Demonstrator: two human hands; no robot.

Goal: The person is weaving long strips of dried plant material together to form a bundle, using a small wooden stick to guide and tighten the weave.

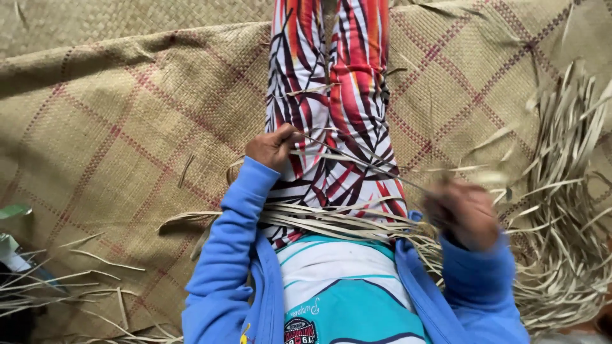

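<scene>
I sit on a woven straw mat (127, 127) with my legs stretched out in a red, white and black patterned cloth (338, 95). My left hand (273, 145) is closed on the end of a thin dried leaf strip (357, 162) over my thigh. The strip runs tight across my lap to my right hand (464, 213), which is blurred and also closed around it. A bundle of pale dried strips (331, 220) lies across my lap under both hands. I wear blue sleeves.
A large heap of loose dried leaf strips (564, 210) lies on the mat at the right. More loose strips (76, 280) scatter at the lower left, beside a dark object (19, 318) and green scraps (13, 210). The mat has a red checked pattern.
</scene>
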